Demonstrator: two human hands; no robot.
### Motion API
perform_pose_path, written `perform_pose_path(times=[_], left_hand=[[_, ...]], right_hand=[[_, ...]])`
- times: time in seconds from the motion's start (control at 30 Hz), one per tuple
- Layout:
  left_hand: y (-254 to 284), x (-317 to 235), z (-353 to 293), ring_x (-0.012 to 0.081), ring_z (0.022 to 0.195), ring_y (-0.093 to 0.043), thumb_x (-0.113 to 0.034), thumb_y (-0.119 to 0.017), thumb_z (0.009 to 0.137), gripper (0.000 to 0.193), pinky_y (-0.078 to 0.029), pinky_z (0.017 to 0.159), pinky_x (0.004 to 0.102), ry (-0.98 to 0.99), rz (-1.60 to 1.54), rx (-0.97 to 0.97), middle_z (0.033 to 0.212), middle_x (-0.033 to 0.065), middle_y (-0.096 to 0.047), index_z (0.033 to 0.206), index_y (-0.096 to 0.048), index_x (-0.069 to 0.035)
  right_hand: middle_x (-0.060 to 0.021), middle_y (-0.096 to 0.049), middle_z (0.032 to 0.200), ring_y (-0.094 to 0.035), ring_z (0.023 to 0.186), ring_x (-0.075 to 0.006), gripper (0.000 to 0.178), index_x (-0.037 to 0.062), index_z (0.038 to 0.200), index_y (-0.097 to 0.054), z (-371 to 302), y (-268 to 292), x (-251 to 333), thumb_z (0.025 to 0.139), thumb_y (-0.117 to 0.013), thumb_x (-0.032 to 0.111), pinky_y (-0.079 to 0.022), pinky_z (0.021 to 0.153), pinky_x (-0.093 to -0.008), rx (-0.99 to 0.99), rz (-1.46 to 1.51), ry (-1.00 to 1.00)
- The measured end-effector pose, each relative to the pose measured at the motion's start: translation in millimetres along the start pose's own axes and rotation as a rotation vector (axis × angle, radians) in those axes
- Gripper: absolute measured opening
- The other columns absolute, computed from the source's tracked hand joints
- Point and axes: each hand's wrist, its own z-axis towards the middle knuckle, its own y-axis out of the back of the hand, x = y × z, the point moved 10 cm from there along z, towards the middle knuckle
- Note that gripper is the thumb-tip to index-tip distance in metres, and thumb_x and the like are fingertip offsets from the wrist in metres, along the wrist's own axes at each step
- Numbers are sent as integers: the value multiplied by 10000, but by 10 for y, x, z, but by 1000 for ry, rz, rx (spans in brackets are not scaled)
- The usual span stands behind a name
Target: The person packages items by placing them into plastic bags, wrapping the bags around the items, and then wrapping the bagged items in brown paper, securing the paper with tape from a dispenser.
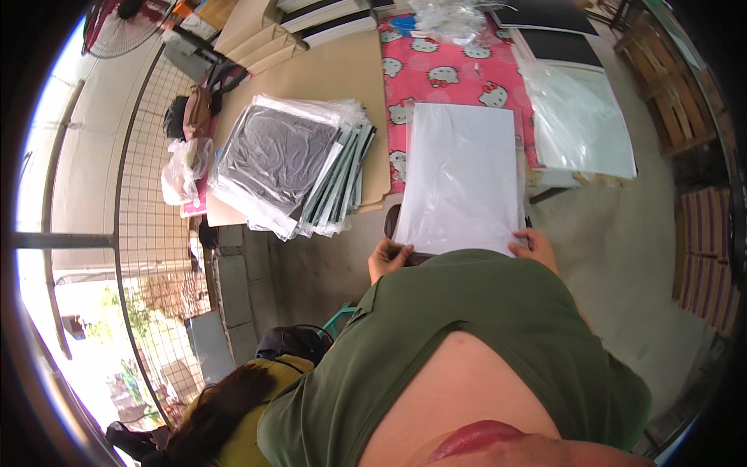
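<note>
A white sheet [463,167] lies in a clear plastic sleeve [443,233] on the pink patterned table cover [447,74], its near end hanging over the table edge against my body. At the sleeve's near left corner, my left hand [387,260] pinches the plastic between thumb and fingers. My right hand [535,247] grips the near right corner the same way. To the left stands a pile of plastic-wrapped black and white sheets [284,156], fanned out on its right side. A plastic-covered white sheet [580,124] lies at the right.
Brown cardboard [334,78] lies under the wrapped pile, with stacked boards [334,23] at the back. Loose clear plastic [459,19] and black sheets [556,47] lie at the far side. Another person [241,405] is close at my lower left. Wooden crates [661,78] stand at right.
</note>
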Motion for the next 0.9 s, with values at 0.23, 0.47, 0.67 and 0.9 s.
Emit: perform_pose_path(times=[0.23, 0.47, 0.67, 0.9], left_hand=[[124, -1663, 212, 120, 641, -643, -35, -722, 771, 207, -486, 564, 242, -621, 333, -48, 713, 96, -654, 823, -522, -53], [1402, -1764, 877, 111, 809, -587, -11, -609, 864, 224, -488, 718, 249, -319, 177, -412, 946, 73, -624, 1037, -466, -21], [3282, -825, 620, 140, 800, -594, -140, -588, 899, 183, -499, 692, 283, 34, -193, -823, 938, 57, -619, 1040, -512, -51], [4368, -382, 807, 135, 777, -572, -212, -599, 892, 209, -482, 683, 287, 302, -268, -695, 888, 32, -610, 1029, -577, -56]], right_hand=[[-52, -548, 881, -481, 590, -82, 352, 33, 1166, -466, 571, -500, 918, 847, -613, 61, -410, 537, -227, 59, -73, 288], [-58, -535, 682, -452, 454, -82, 307, 44, 1183, -512, 2149, -867, 3497, 883, -570, 84, -380, 409, -248, -201, 8, 556], [-217, -641, 975, -605, 937, -380, 275, 75, 1100, -633, 3592, -333, 3076, 841, -580, 150, -470, 802, -403, -475, -835, 564], [-204, -635, 1021, -594, 993, -376, 300, 81, 1079, -623, 3473, 121, 2246, 849, -473, 201, -458, 856, -448, -508, -1276, 48]])
